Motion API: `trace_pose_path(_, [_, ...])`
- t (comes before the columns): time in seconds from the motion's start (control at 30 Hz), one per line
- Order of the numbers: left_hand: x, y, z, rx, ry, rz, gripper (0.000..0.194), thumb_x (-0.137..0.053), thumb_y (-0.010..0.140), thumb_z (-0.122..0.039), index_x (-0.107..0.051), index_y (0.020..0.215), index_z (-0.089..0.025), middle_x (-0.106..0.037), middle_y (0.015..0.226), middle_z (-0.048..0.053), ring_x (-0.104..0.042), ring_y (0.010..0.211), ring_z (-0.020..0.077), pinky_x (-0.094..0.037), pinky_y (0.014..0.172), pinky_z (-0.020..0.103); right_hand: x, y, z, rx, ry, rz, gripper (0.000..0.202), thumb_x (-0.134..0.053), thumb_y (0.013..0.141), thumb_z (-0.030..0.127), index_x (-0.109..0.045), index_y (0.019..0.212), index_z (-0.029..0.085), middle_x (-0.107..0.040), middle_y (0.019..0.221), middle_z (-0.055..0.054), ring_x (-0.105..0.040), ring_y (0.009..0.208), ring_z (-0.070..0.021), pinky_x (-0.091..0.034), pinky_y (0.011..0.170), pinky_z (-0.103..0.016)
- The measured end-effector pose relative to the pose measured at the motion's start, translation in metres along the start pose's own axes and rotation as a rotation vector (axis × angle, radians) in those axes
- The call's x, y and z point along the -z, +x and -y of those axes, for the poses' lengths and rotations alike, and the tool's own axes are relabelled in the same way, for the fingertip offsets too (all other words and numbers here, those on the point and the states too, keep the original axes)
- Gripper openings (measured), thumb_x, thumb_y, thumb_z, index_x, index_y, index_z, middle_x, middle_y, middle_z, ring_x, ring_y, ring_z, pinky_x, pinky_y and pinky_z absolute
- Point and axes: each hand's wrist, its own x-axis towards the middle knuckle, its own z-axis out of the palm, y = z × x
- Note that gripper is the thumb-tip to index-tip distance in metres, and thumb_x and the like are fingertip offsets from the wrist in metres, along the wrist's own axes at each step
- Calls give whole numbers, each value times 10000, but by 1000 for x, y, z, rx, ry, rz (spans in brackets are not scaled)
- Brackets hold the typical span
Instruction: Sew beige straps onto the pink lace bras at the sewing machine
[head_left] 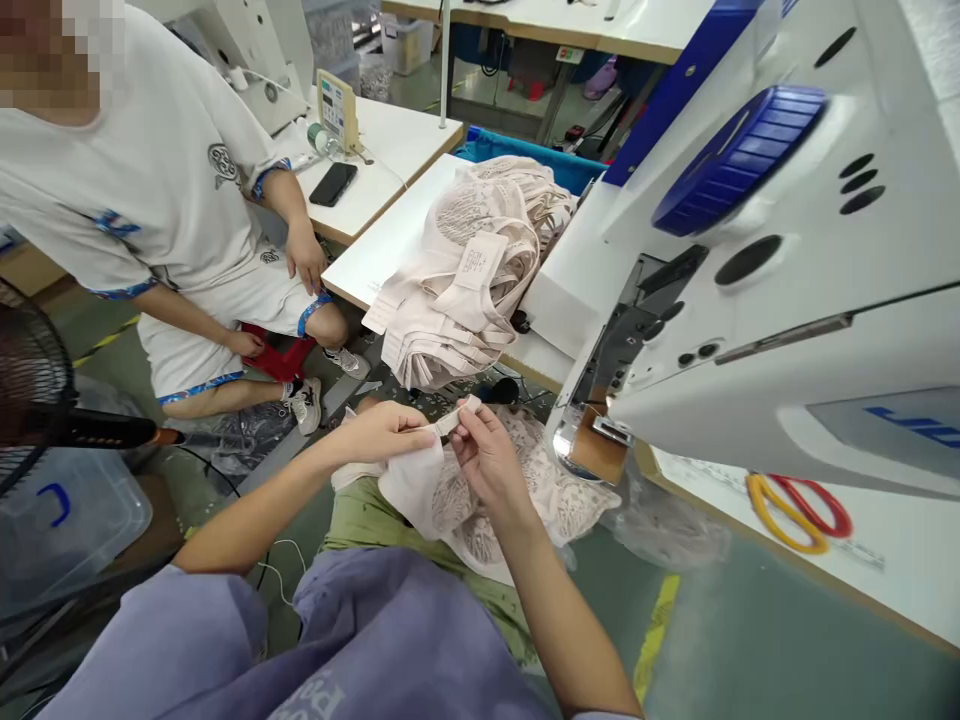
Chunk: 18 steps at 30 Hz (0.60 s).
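Observation:
Between my two hands runs the narrow end of a pale beige lace bra [525, 470], most of which lies across my lap. My left hand [386, 432] pinches the fabric band, its fingers closed. My right hand [486, 452] grips the band's tip between thumb and fingers, a little higher up. Just beyond my hands, a heap of matching bras [480, 270] with straps and a printed tag rests on the white table. To the right of my right hand is the rounded sewing arm of the sewing machine [589, 445].
Yellow and red scissors [787, 512] lie on the right table beside the machine. A co-worker [172, 180] sits at left, near a black phone [333, 184] and a control box [337, 110]. A black fan [34, 390] and a clear plastic bin [75, 530] stand at left.

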Motion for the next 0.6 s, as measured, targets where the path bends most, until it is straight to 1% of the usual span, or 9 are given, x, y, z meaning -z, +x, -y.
trace_pose_path(0.07, [-14, 8, 10, 17, 91, -267, 240, -644, 859, -413, -659, 881, -174, -615, 820, 28, -546, 755, 168, -426, 661, 258, 13, -5, -6, 132, -102, -113, 335, -838, 720, 414, -670, 930, 215, -610, 798, 32, -567, 696, -88, -524, 697, -204])
trace_pose_path(0.1, [-23, 11, 16, 42, 66, -393, 227, -668, 836, -400, -650, 899, -182, -618, 861, 34, -545, 794, 176, -436, 699, 270, 20, -10, -11, 194, -197, -145, 317, -805, 761, 425, -659, 943, 211, -633, 856, 12, -593, 758, -111, -530, 744, -235])
trace_pose_path(0.13, [-33, 14, 21, 76, -10, -459, 230, -684, 819, -401, -641, 884, -185, -610, 860, 31, -535, 795, 177, -437, 714, 276, 27, -14, -17, 259, -312, -170, 290, -762, 809, 427, -648, 961, 207, -644, 907, -10, -608, 815, -135, -531, 780, -268])
trace_pose_path(0.17, [-43, 17, 25, 112, -119, -457, 242, -685, 814, -417, -632, 847, -184, -599, 824, 23, -522, 766, 171, -435, 706, 278, 34, -19, -23, 332, -447, -187, 258, -716, 854, 418, -639, 976, 204, -644, 948, -30, -612, 859, -157, -529, 805, -299])
trace_pose_path(0.23, [-66, 21, 32, 161, -352, -352, 294, -651, 832, -464, -622, 788, -175, -582, 749, 5, -505, 703, 153, -430, 681, 274, 46, -27, -38, 515, -739, -183, 184, -644, 912, 374, -633, 969, 199, -630, 987, -61, -601, 917, -193, -520, 839, -353])
trace_pose_path(0.3, [-87, 26, 35, 172, -493, -276, 337, -613, 851, -497, -627, 817, -162, -601, 748, 9, -529, 694, 147, -445, 680, 271, 55, -31, -51, 706, -980, -147, 129, -600, 934, 322, -638, 932, 198, -613, 993, -85, -586, 958, -219, -514, 862, -394])
trace_pose_path(0.4, [-107, 30, 37, 173, -597, -289, 349, -579, 866, -499, -605, 898, -153, -617, 794, 22, -560, 709, 146, -465, 686, 270, 66, -34, -61, 812, -1197, -67, 129, -550, 954, 272, -657, 960, 200, -596, 988, -106, -577, 985, -242, -516, 857, -424])
trace_pose_path(0.5, [-108, 29, 34, 165, -622, -353, 314, -545, 901, -480, -570, 938, -169, -585, 818, 5, -539, 717, 134, -448, 689, 255, 72, -37, -57, 812, -1235, -20, 102, -606, 932, 292, -648, 960, 204, -596, 988, -97, -592, 940, -225, -527, 802, -388])
trace_pose_path(0.6, [-96, 21, 24, 141, -581, -386, 261, -544, 928, -449, -558, 939, -189, -548, 822, -22, -504, 732, 124, -428, 708, 244, 69, -40, -44, 852, -1178, -27, 109, -634, 925, 310, -623, 920, 201, -613, 894, -61, -584, 773, -172, -513, 692, -318])
